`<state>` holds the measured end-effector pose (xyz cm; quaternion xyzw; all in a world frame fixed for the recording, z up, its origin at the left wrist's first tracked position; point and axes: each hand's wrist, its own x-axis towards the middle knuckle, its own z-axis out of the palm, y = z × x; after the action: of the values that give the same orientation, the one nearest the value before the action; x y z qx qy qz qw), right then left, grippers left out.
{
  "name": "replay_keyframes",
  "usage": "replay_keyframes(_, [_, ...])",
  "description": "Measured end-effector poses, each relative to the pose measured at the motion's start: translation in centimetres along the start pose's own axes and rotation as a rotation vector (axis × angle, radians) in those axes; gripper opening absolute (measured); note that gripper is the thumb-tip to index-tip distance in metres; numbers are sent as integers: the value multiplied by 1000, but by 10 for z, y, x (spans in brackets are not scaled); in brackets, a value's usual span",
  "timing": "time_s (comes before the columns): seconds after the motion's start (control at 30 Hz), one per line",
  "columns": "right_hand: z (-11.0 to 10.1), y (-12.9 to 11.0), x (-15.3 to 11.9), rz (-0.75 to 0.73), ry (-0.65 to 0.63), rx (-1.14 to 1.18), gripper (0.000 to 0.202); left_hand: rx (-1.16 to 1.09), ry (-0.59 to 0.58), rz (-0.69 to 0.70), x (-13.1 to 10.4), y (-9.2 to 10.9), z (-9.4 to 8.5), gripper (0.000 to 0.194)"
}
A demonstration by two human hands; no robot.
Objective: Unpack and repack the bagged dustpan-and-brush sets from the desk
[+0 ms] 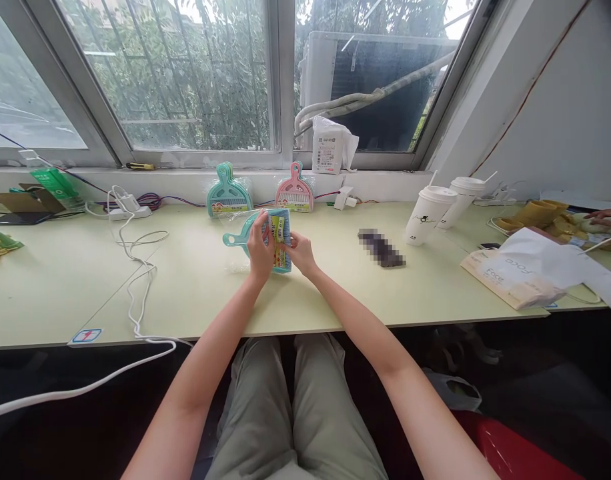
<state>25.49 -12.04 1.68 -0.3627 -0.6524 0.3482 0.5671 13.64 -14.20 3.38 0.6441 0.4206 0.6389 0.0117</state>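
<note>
A teal mini dustpan-and-brush set (243, 239) is held on its side just above the table, its looped handle pointing left. My left hand (261, 248) is closed around its middle, thumb and fingers partly covering the yellow label. At the right edge, by the blue bristles, my right hand (301, 253) grips the set with its fingertips. Clear plastic wrap shows around the set. Against the back ledge stand a teal stack of dustpan sets (229, 197) and a pink stack of dustpan sets (294, 190).
White cables and a power strip (130, 212) lie on the left. To the right are two lidded cups (428, 215), a blurred dark object (382, 249) and a tissue pack (510, 275). Another person's hand (608, 217) shows at the far right.
</note>
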Motion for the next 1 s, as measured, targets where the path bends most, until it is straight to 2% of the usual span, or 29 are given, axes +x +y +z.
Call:
replay_keyframes(0.13, [1,1,0,-8,-3,-2,17,-49,61,-27,2,3,0,47])
replay_keyframes(0.3, [3,0,-2,-20,-34,4,18,-1,155,-44,6,-1,-1,40])
replay_keyframes(0.47, [3,-2,-2,-8,-16,6,19,-9,105,-49,4,-3,1,39])
replay_keyframes(0.6, [3,-2,-1,24,15,58,23,14,91,-10,1,4,3,43])
replay_keyframes(0.67, [3,-1,0,64,42,117,25,115,169,37,1,8,2,45])
replay_keyframes(0.73, [2,0,1,109,91,188,27,246,305,69,1,11,0,49])
replay_keyframes(0.87, [-3,0,5,196,172,322,33,373,554,-54,6,3,-6,59])
replay_keyframes(0.93, [-7,-1,6,234,194,367,35,287,585,-156,9,-8,-8,61])
replay_keyframes(1.0, [-9,-3,6,256,214,410,38,108,541,-264,13,-19,-8,58])
